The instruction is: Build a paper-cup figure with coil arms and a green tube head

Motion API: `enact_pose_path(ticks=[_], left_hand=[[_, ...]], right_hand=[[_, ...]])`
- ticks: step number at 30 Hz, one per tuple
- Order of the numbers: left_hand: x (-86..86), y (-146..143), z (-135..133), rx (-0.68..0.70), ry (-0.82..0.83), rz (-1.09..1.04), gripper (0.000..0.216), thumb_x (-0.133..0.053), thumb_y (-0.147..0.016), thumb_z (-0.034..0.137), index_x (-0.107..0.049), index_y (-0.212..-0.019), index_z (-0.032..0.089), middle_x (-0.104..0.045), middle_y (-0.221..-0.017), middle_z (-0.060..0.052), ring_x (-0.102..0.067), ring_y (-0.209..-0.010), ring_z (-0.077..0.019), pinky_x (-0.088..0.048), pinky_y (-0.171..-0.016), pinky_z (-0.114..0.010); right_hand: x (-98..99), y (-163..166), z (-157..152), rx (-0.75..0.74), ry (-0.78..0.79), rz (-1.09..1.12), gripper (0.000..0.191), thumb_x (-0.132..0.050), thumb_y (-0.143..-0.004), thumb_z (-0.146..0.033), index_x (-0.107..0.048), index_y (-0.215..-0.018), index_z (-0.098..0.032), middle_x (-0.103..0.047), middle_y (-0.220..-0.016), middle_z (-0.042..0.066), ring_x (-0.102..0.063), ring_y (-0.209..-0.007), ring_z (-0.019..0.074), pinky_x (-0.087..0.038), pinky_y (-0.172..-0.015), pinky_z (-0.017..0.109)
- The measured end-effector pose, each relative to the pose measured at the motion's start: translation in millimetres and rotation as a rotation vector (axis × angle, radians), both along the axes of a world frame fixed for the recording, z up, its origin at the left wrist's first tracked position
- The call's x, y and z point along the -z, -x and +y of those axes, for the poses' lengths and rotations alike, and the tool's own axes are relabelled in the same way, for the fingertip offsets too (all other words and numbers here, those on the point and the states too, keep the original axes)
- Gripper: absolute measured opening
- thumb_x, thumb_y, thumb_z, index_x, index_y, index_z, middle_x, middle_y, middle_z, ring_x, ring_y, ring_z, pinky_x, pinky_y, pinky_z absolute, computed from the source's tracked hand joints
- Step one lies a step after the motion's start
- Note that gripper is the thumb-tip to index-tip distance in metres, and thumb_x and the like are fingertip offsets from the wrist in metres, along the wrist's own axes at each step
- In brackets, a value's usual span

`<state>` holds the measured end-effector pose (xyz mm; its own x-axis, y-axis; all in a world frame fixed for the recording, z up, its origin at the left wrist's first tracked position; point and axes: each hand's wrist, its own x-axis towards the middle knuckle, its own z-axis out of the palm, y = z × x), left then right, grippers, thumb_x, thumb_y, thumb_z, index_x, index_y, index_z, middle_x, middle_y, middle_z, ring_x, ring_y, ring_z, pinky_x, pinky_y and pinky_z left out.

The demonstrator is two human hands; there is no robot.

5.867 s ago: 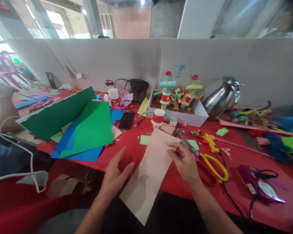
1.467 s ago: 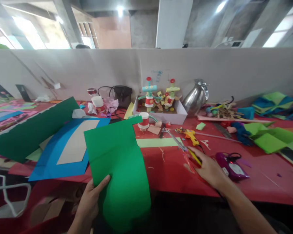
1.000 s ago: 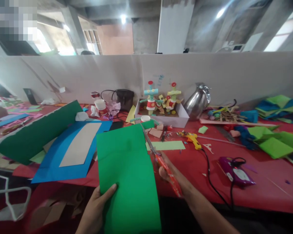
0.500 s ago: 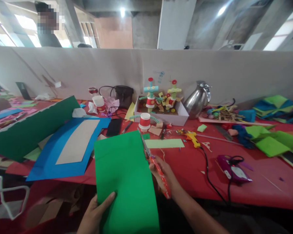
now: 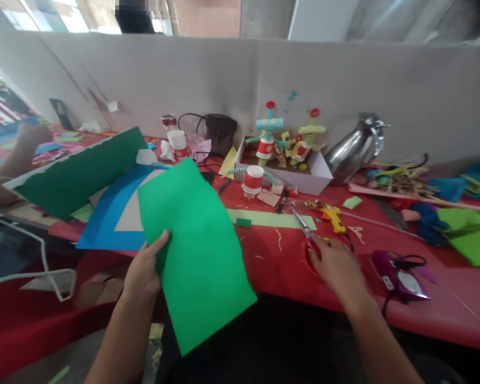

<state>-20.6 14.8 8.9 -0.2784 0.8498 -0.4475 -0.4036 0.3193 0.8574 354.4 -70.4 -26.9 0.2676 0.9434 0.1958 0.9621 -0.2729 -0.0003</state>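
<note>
My left hand (image 5: 143, 269) grips a sheet of green paper (image 5: 198, 250) by its left edge, thumb on top. The sheet hangs tilted over the table's front edge, its right side slightly wavy. Over to the right, my right hand (image 5: 340, 266) has its fingers on the red-handled scissors (image 5: 306, 229), low at the table top with the blades pointing away. Parts of the handles are hidden by the fingers. Beneath the blades lies a pale green paper strip (image 5: 272, 217), with a small dark green scrap (image 5: 244, 222) on it. A yellow glue gun (image 5: 334, 217) is just beyond my right hand.
Red-and-white paper-cup figures (image 5: 253, 180) stand by a white box (image 5: 304, 182). Behind are a steel jug (image 5: 354, 141) and a black bag (image 5: 221, 133). A purple device (image 5: 402, 274) with a cord lies right. At left are a blue sheet (image 5: 100, 229) and another person's arm (image 5: 14, 162).
The scissors have moved from the green sheet's right edge down to the table at right. The green sheet has turned and tilted in my left hand. The view has dipped and shifted left.
</note>
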Motion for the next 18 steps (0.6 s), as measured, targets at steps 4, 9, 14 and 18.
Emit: enact_pose_path(ticks=[4,9,14,18], left_hand=[[-8.8,-10,18,0.090,-0.021,-0.076,0.047,-0.072,-0.079,0.023,-0.064,-0.124,0.012,-0.075,-0.103,-0.015,-0.073,-0.082,-0.0266,-0.061,-0.081,-0.043],[2.5,-22,20,0.135,-0.041,-0.121,0.045,-0.073,-0.078,0.023,-0.066,-0.121,0.015,-0.073,-0.114,-0.014,-0.073,-0.089,-0.0281,-0.061,-0.082,-0.044],[18.2,-23,20,0.060,-0.076,-0.034,0.040,-0.077,-0.074,0.021,-0.069,-0.113,0.017,-0.072,-0.118,-0.012,-0.072,-0.092,-0.0263,-0.061,-0.082,-0.039],[27.4,-16,13,0.140,-0.085,-0.007,0.042,-0.078,-0.075,0.030,-0.069,-0.114,0.017,-0.073,-0.115,-0.013,-0.073,-0.089,-0.0276,-0.062,-0.079,-0.040]], right_hand=[[-2.5,30,0,-0.339,-0.236,0.174,0.053,-0.052,-0.091,-0.019,-0.047,-0.144,-0.027,-0.045,-0.144,0.019,-0.051,-0.124,0.0370,-0.045,-0.098,0.058],[-5.0,72,26,-0.953,-0.320,0.617,0.056,-0.051,-0.094,-0.011,-0.051,-0.138,-0.045,-0.033,-0.158,0.000,-0.050,-0.132,0.0233,-0.050,-0.102,0.044],[1.5,88,50,-1.146,-0.221,0.816,0.034,-0.052,-0.096,-0.016,-0.070,-0.115,-0.038,-0.063,-0.134,0.001,-0.060,-0.118,0.0184,-0.051,-0.097,0.040],[7.3,103,45,-0.931,-0.085,1.132,0.020,-0.056,-0.095,-0.028,-0.074,-0.104,-0.028,-0.076,-0.107,0.004,-0.069,-0.099,0.0183,-0.054,-0.089,0.037]])
